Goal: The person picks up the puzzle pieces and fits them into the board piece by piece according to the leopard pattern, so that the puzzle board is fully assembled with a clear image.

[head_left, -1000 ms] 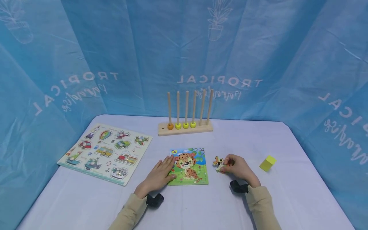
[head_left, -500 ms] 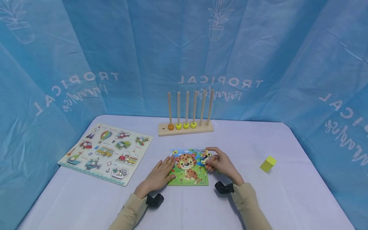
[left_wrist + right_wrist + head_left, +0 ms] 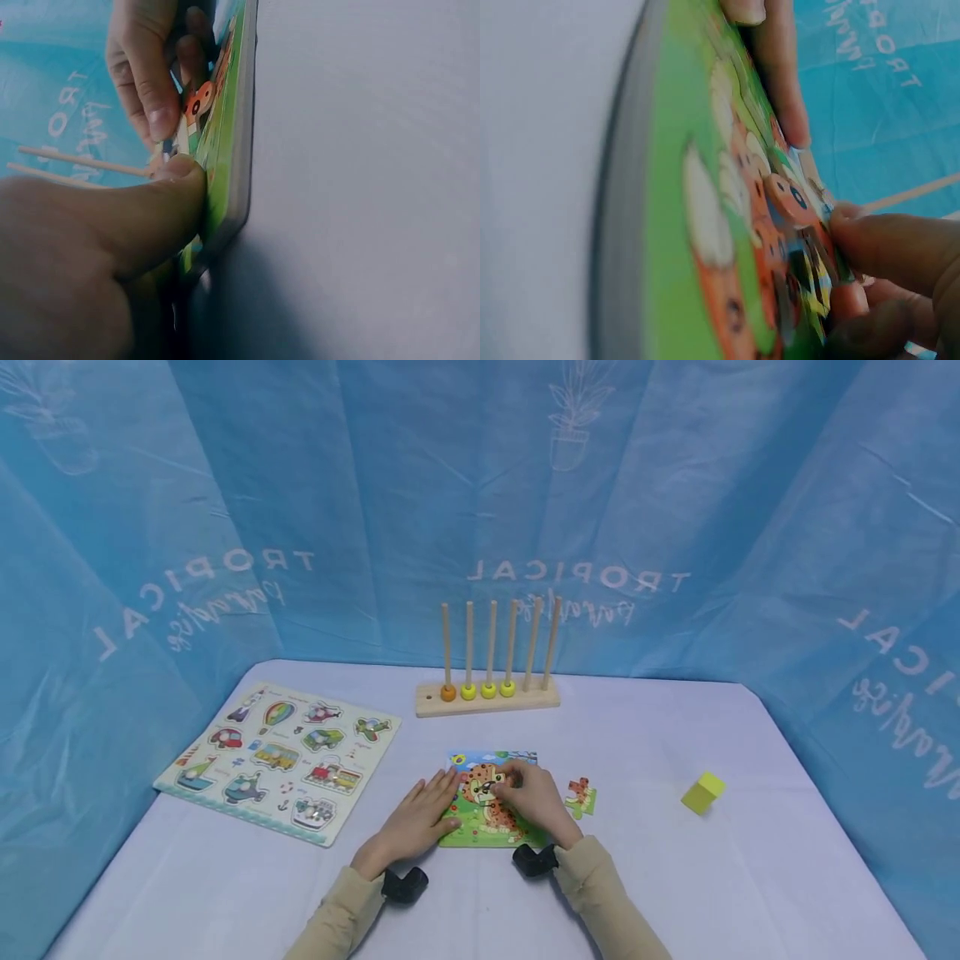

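Observation:
The leopard-picture puzzle board (image 3: 480, 837) lies flat in the middle of the table in the head view. My left hand (image 3: 416, 818) rests along its left side, fingers extended, thumb (image 3: 169, 191) on the board in the left wrist view. Over the leopard's face, my right hand (image 3: 534, 795) pinches a jigsaw piece (image 3: 199, 103) between thumb and fingers. That piece (image 3: 786, 201) is tilted close over the board in the right wrist view; the hand covers part of it in the head view. Another orange-and-green jigsaw piece (image 3: 582, 798) lies on the table right of the board.
A vehicle peg puzzle (image 3: 300, 797) lies at the left. Behind the board stands a wooden rod stand (image 3: 540, 697) with an orange bead and several yellow ones. A yellow block (image 3: 702, 793) sits at the right. Blue curtains surround the table.
My right hand has carried the jigsaw piece leftward from the table beside the board to over the leopard's face. The other piece is now uncovered. My left hand has stayed put.

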{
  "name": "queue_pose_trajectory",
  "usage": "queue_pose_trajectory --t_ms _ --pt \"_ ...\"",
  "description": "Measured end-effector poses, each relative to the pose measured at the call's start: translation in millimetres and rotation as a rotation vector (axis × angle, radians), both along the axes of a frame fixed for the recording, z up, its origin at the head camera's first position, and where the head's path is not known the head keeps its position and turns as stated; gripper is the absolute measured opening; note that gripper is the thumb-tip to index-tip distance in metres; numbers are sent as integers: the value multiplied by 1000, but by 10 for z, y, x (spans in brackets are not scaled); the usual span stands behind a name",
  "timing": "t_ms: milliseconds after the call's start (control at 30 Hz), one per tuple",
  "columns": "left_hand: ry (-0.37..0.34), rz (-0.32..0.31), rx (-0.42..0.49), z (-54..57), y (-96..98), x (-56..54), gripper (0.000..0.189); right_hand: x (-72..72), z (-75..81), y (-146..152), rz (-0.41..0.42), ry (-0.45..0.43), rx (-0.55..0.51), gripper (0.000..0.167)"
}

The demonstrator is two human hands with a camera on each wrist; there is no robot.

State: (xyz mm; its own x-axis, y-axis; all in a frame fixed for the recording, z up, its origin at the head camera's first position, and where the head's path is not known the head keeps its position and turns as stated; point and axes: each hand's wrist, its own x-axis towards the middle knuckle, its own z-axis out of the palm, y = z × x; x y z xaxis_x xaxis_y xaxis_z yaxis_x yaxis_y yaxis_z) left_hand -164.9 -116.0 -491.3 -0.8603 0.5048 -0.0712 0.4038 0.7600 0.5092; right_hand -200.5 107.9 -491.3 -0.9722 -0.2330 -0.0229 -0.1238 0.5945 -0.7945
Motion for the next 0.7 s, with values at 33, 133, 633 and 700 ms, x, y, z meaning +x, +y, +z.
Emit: queue_pose_trajectory --t_ms 33,133,633,700 --pt "3 1 -2 6 -1 -1 64 6 6 -5 -3 10 8 28" --pt "5 3 -4 10 -2 -11 64 30 22 -28 -10 61 49 23" --pt "29 8 -18 26 39 -6 64 89 18 -118 -67 149 156 16" --pt "25 3 8 22 36 -8 65 87 11 -120 -70 155 174 19"
